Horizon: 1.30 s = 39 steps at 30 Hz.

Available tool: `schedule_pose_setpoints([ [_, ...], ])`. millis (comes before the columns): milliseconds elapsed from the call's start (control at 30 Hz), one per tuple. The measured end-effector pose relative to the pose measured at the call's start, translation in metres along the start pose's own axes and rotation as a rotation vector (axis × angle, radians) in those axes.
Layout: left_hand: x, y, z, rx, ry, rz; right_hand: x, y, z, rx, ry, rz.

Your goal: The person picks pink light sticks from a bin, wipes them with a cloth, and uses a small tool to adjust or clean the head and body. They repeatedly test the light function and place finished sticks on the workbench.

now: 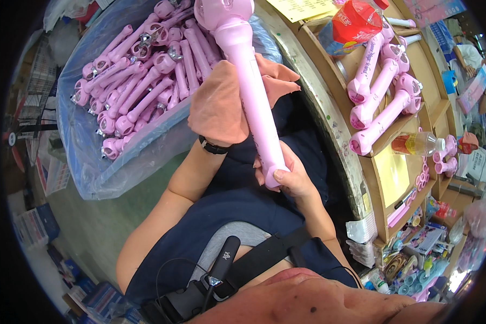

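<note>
A long pink plastic toy wand (254, 89) slants across the middle of the view, its wide openwork head cut off by the top edge. My right hand (289, 171) grips the narrow lower end, thumb on top and fingers behind. A salmon-coloured cloth (216, 108) wraps round the upper shaft. Under it is my left hand (211, 139), closed about the wand; its fingers are hidden and a black watch (213, 146) shows at the wrist.
On the left stands a big bin lined with blue plastic (97, 181), heaped with similar pink wands (137, 81). At right, a bench with cardboard trays (434, 100) carries several more wands (383, 121), a red-labelled bottle (356, 24), a drink bottle (416, 144) and a marker (405, 198).
</note>
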<state>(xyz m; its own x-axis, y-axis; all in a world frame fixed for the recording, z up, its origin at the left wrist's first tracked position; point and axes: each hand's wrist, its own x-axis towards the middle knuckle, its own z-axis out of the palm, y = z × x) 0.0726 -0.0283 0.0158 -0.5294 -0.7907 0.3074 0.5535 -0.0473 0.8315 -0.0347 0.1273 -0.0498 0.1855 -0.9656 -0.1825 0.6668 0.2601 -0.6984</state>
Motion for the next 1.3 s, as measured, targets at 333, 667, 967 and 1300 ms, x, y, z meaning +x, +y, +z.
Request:
schedule_pose_setpoints([
  [333,-0.003,-0.008,-0.001,-0.374,-0.037,-0.246,0.002,0.011,-0.001,-0.130,0.084,-0.067],
  [667,-0.024,-0.027,0.007,-0.122,-0.199,-0.335,0.004,0.022,-0.007,-0.146,0.203,-0.155],
  [967,-0.019,-0.045,0.047,0.518,-0.897,-0.296,-0.035,0.053,-0.031,-0.597,0.256,-0.517],
  [1300,-0.046,-0.109,0.125,0.181,-1.398,-0.400,-0.098,0.072,0.008,-0.169,0.978,-0.499],
])
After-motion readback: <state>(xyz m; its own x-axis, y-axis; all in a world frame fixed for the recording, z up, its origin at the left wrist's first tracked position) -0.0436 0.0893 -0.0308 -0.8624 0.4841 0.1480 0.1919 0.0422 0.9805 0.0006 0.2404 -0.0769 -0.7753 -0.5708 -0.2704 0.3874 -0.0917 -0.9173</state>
